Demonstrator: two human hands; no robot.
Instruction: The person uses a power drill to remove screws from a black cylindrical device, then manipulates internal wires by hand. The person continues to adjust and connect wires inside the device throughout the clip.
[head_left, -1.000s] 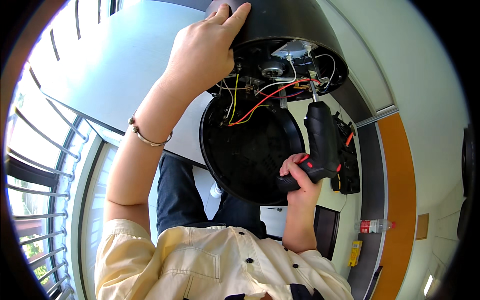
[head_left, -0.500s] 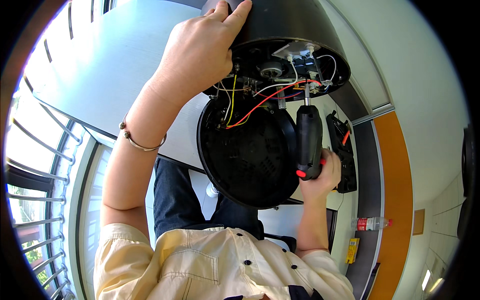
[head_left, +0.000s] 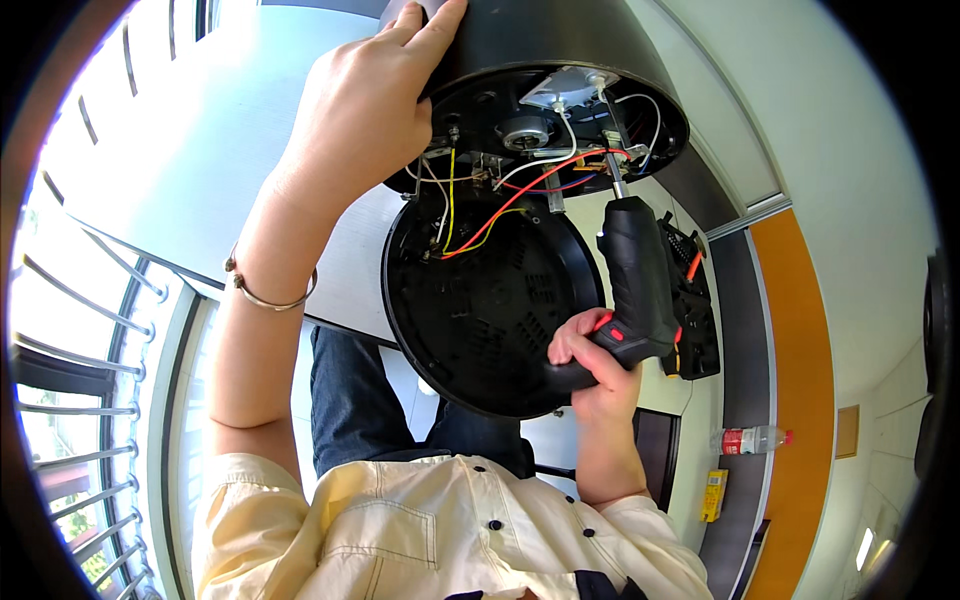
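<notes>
A black, round-sided appliance body is tipped with its open underside facing me, showing a metal plate, a round part and several coloured wires. Against its side and rim, my left hand grips it, fingers stretched over the shell. My right hand is closed around the handle of a black cordless screwdriver with red buttons. The tool's bit reaches up into the underside beside the red wire; its tip is hard to make out. Below hangs the round black base cover, vented and joined by wires.
A white table extends left of the appliance. Right of the screwdriver lies an open black tool case with an orange-red item inside. Farther right are a plastic bottle with a red cap and a yellow box. A barred window borders the left.
My right hand has swung the screwdriver's handle leftward, and the tool now leans with its lower end to the right. The appliance and my left hand appear slightly farther left in view.
</notes>
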